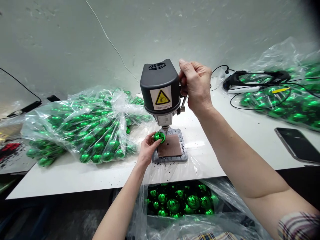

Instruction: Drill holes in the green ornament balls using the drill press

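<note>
In the head view a small bench drill press [160, 86] with a dark grey housing and a yellow warning label stands mid-table. My left hand [148, 146] pinches a shiny green ball [159, 137] under the drill's chuck, above the left back part of a brown board [170, 146]. The board lies on the machine's grey base [184, 150]. My right hand [196, 81] is closed around the feed lever [184, 100] at the housing's right side; the lever's grip is mostly hidden by my fingers.
A clear bag of green balls [95, 130] lies on the left of the white table [100, 180], another bag [297, 103] at the right. A phone [298, 145] and a black headset-like strap [257, 77] lie right. Below the front edge is an open bag of balls [180, 201].
</note>
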`<move>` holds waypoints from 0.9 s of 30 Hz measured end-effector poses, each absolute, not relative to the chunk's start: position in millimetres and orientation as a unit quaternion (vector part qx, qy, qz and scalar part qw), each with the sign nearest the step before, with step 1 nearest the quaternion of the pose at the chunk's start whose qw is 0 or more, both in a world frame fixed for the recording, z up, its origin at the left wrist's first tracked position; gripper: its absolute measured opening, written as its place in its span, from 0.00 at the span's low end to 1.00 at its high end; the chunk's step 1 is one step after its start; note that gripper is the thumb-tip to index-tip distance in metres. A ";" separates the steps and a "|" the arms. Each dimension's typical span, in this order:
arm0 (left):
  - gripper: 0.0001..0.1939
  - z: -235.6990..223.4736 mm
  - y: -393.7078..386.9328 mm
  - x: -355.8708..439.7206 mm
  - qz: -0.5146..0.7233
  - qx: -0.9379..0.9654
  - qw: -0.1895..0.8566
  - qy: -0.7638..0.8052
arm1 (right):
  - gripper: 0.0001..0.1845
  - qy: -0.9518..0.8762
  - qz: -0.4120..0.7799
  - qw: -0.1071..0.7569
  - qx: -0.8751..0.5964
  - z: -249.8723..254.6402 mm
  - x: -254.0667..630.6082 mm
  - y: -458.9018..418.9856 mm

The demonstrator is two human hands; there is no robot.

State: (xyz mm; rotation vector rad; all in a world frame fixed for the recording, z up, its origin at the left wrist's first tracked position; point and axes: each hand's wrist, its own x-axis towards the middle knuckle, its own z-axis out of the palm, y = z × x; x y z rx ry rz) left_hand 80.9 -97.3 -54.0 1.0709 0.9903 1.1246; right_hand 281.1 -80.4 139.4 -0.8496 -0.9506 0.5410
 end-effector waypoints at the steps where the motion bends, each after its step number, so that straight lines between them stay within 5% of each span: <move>1: 0.30 -55.4 -97.7 82.5 0.482 0.476 0.601 0.425 | 0.28 -0.442 0.245 0.769 -0.393 139.1 281.4 -80.2; 27: 0.27 -80.8 -115.0 111.8 0.453 0.613 0.468 0.447 | 0.28 -0.448 0.259 0.763 -0.388 138.5 280.4 -82.5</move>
